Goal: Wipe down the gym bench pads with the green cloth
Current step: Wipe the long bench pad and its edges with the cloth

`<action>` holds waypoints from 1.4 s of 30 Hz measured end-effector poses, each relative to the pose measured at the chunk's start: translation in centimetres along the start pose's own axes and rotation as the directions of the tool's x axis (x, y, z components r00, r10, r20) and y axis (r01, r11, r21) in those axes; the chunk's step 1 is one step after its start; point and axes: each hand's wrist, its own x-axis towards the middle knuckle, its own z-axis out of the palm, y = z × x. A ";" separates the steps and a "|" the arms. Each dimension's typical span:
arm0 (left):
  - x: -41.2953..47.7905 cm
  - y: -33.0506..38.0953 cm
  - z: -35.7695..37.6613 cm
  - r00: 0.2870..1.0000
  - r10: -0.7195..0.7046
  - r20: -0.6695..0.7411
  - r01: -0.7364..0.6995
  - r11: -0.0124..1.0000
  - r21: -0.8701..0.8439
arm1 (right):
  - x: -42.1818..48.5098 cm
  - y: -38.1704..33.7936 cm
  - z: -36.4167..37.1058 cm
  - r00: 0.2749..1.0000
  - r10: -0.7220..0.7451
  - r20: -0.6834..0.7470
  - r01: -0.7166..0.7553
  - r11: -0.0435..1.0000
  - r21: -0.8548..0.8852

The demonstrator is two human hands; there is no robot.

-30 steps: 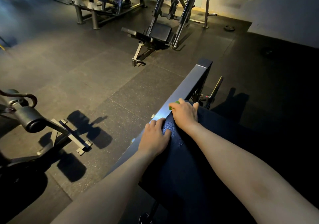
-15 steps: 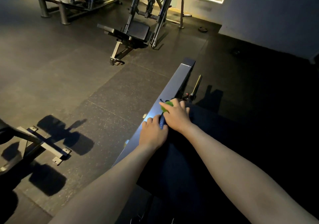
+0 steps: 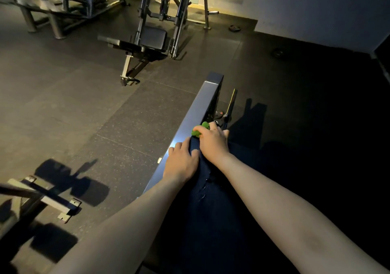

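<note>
My right hand (image 3: 213,142) is closed around the green cloth (image 3: 199,130), which is bunched up so that only a small wad of it pokes out past my fingers on the far left side. The hand presses down on the far end of the dark pad (image 3: 213,210) of the bench, close to where the pad meets the metal beam (image 3: 196,115). My left hand (image 3: 181,162) lies flat, fingers spread and holding nothing, at the left edge of the same pad, its fingertips reaching onto the lit side of the beam. The two hands are just beside each other, the left thumb almost touching the right wrist.

The beam runs away from me and to the right, ending in a square cut end. Just to the right of it, past my right hand, a thin rod (image 3: 230,103) with a dark grip sticks up from the frame. The pad itself is in deep shadow and its surface is hard to read, though a few small scuffs show near the middle.

Farther off on the speckled rubber floor (image 3: 101,113) stands another bench (image 3: 147,41) with a black seat inside a metal rack. At lower left a grey foot (image 3: 52,202) of another machine rests on the floor and casts a hard shadow.
</note>
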 end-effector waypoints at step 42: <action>0.9 -0.8 0.9 0.994 0.107 -0.039 -0.102 0.988 0.117 | -3.2 6.8 -3.6 0.954 0.294 -0.056 -0.299 0.935 -0.193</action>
